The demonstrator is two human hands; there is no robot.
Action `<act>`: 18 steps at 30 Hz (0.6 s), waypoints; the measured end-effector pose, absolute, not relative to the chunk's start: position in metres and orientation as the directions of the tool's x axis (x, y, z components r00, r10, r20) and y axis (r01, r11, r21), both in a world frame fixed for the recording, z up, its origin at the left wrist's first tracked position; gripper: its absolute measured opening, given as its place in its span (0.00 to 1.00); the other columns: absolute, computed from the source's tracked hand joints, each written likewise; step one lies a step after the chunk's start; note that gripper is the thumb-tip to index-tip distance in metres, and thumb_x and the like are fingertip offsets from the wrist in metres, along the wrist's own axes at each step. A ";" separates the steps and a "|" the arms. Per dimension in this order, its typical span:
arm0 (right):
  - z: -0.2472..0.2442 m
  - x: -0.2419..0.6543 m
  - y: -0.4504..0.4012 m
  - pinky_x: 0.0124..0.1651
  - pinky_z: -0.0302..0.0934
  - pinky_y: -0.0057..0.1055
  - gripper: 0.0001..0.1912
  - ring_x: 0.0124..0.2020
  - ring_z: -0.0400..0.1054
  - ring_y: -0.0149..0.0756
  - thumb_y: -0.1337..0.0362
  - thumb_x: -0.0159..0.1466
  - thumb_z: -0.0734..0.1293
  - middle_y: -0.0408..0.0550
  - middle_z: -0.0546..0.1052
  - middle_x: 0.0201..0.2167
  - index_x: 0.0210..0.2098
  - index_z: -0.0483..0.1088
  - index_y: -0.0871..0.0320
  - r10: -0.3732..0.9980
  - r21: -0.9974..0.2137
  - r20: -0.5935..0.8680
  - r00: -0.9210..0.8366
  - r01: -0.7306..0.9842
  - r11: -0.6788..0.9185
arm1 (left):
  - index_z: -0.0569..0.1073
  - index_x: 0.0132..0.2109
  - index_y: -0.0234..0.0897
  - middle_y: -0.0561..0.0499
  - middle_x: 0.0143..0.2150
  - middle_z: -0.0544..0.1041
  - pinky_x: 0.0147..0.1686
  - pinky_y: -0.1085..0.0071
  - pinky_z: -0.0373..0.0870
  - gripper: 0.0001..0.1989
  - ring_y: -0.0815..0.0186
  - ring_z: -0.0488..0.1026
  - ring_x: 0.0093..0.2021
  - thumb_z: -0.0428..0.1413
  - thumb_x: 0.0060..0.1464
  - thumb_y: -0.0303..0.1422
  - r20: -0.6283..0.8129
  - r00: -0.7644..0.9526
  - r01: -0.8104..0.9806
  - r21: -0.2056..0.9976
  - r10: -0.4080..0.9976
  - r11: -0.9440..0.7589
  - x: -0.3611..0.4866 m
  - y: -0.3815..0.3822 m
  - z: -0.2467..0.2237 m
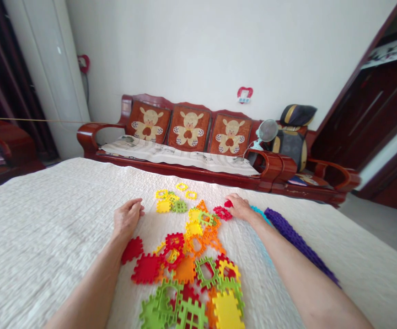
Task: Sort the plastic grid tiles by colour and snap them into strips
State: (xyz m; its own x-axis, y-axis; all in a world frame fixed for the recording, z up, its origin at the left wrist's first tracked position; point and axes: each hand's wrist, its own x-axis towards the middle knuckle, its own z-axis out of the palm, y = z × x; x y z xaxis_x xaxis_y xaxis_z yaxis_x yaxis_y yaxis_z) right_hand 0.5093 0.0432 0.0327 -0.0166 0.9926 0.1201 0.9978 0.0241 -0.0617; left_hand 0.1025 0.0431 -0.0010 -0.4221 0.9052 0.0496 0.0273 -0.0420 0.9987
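Note:
Loose plastic puzzle-edged tiles in red, yellow, green and orange lie in a heap on the pale quilted cover. My left hand (pixel 128 218) rests left of the heap with its fingers curled; whether it holds anything is hidden. Below it lies a red tile (pixel 132 250). At the right, my right hand (pixel 239 207) has its fingers bent around a small red piece (pixel 228 204). A red window tile (pixel 222 212) lies just beside that hand. Yellow tiles (pixel 163 206) and a green tile (pixel 179 206) sit between the hands, toward the far edge.
A purple strip of joined tiles (pixel 299 242) lies beyond my right forearm, with a blue strip (pixel 260 214) partly behind the arm. Past the quilted cover (pixel 64 219) stand a wooden sofa (pixel 171 170) with three cushions, a small fan (pixel 267 131) and a chair (pixel 335 176).

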 end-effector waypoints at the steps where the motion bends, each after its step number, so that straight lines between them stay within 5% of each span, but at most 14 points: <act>1: 0.033 0.509 0.044 0.52 0.55 0.38 0.23 0.54 0.63 0.44 0.68 0.57 0.64 0.52 0.65 0.58 0.53 0.67 0.53 0.993 -0.063 0.119 -0.018 0.998 0.025 | 0.76 0.41 0.32 0.52 0.25 0.74 0.23 0.74 0.64 0.22 0.70 0.70 0.21 0.53 0.39 0.39 0.049 -0.422 0.026 0.999 0.905 -0.042 0.103 0.043 -0.001; 8: 0.033 0.510 0.049 0.44 0.56 0.33 0.11 0.45 0.67 0.38 0.68 0.57 0.64 0.49 0.70 0.48 0.39 0.73 0.54 0.994 -0.063 0.091 -0.056 0.996 0.062 | 0.76 0.41 0.32 0.52 0.25 0.74 0.23 0.74 0.64 0.22 0.70 0.70 0.21 0.53 0.40 0.40 0.075 -0.415 0.051 0.997 0.907 -0.059 0.101 0.045 -0.005; 18: 0.033 0.514 0.047 0.53 0.56 0.37 0.24 0.53 0.65 0.42 0.73 0.55 0.63 0.51 0.65 0.58 0.51 0.68 0.54 0.988 -0.074 0.122 -0.091 0.992 0.100 | 0.77 0.41 0.33 0.51 0.25 0.75 0.24 0.73 0.64 0.21 0.69 0.70 0.22 0.53 0.40 0.40 0.082 -0.417 0.070 0.996 0.905 -0.058 0.100 0.047 -0.008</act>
